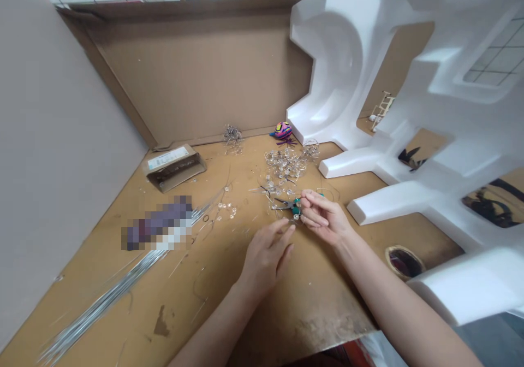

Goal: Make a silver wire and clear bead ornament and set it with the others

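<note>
My right hand [321, 217] is closed in a pinch, thumb against fingertips, on what looks like a thin wire; its exact shape is hard to see. Just left of it is my left hand [266, 255], fingers loosely stretched and apart, hovering low near the tabletop. Pliers with teal handles [295, 206] lie behind the right fingers, their dark jaws pointing left. A clear bead [296, 218] shows beside the right fingertips. Farther back is a pile of bent wire pieces with clear beads [284, 164].
A bundle of straight wires [110, 296] lies at left beside a pixelated purple object [155, 222]. Loose clear beads [226, 209] and an open cardboard box [174, 167] sit beyond. White moulded foam [364, 206] stands right, near a tape roll [404, 262]. A colourful bundle [282, 130] lies behind.
</note>
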`<state>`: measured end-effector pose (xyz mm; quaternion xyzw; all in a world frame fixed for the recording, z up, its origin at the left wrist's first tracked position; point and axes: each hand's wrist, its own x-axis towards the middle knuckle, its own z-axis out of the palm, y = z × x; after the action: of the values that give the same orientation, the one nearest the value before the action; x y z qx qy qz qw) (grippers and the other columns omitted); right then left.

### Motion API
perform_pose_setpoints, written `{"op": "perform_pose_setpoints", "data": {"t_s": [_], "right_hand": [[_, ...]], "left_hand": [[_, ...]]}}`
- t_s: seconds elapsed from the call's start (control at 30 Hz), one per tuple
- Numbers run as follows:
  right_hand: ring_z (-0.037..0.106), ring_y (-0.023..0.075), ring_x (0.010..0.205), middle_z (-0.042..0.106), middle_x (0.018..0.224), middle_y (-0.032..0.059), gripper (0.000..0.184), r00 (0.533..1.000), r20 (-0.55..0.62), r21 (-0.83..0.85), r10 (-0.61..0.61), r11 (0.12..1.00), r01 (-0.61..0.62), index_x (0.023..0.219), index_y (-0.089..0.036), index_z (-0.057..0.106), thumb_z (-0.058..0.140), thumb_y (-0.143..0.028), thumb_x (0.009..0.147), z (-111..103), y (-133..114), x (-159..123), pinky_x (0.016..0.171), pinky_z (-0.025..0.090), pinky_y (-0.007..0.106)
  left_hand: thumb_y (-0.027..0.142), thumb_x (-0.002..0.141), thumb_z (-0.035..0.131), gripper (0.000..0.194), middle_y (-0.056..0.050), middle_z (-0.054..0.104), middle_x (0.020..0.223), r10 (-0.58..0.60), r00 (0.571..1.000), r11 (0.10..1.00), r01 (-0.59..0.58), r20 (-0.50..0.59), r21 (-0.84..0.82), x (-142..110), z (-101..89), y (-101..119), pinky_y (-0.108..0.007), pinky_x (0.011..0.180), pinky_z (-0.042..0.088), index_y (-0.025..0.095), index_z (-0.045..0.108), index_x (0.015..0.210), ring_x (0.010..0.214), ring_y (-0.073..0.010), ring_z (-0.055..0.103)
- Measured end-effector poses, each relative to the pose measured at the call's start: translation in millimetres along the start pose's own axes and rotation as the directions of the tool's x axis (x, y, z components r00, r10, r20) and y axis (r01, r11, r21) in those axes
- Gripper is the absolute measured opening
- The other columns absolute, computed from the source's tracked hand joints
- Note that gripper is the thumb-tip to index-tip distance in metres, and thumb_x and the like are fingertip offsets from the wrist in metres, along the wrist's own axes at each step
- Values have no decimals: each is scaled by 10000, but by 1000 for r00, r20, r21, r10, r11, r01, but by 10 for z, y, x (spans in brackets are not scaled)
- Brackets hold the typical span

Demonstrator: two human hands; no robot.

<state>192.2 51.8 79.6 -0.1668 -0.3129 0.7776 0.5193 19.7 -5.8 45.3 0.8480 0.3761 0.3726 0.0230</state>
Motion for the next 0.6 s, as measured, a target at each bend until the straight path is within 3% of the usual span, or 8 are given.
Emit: {"op": "perform_pose_setpoints", "data": {"t_s": [0.13, 0.2, 0.3, 0.43, 0.6], "right_hand": [[183, -24, 280, 539, 596, -54, 65, 998, 59, -79, 27, 997, -23, 756, -134, 549, 523, -173, 801, 55, 11, -38, 304, 133, 145], [185, -22, 281, 528, 588, -57, 69, 996, 77, -124, 47, 992, -38, 750, -138, 543, 535, -190, 795, 71, 16, -52, 307, 116, 155], [155, -21, 289, 505, 595, -65, 85, 998, 40, -155, 42, 987, -36, 751, -155, 530, 566, -229, 772, 78, 8, -67, 313, 102, 170], [93, -12, 292, 441, 585, -84, 124, 1000, -22, -153, 17, 988, -21, 764, -184, 510, 591, -273, 734, 56, -17, -76, 317, 88, 192], [100, -17, 283, 430, 578, -87, 122, 998, 36, -154, 46, 987, -40, 780, -180, 505, 576, -275, 751, 35, -10, -79, 323, 89, 191]], "left_hand": [[107, 819, 452, 406, -111, 498, 1199, -63, 986, 997, 56, -153, -52, 18, -79, -19, -364, 873, 435, 218, 462, 1209, 1047, -200, 505], [104, 824, 442, 400, -119, 482, 1224, -52, 989, 998, 45, -138, -53, 34, -109, -39, -370, 886, 427, 209, 461, 1209, 1070, -204, 495], [123, 820, 467, 292, -102, 536, 1106, -74, 989, 994, 64, -129, -85, 33, -123, -76, -346, 851, 441, 198, 537, 1093, 992, -186, 527], [168, 802, 519, 130, -66, 546, 958, -169, 971, 977, 143, -169, -156, 16, -106, -90, -322, 797, 451, 194, 582, 914, 898, -169, 539], [195, 814, 516, 104, -35, 537, 889, -367, 913, 873, 272, -178, -405, 43, -89, -21, -300, 770, 450, 201, 559, 909, 857, -150, 535]]}}
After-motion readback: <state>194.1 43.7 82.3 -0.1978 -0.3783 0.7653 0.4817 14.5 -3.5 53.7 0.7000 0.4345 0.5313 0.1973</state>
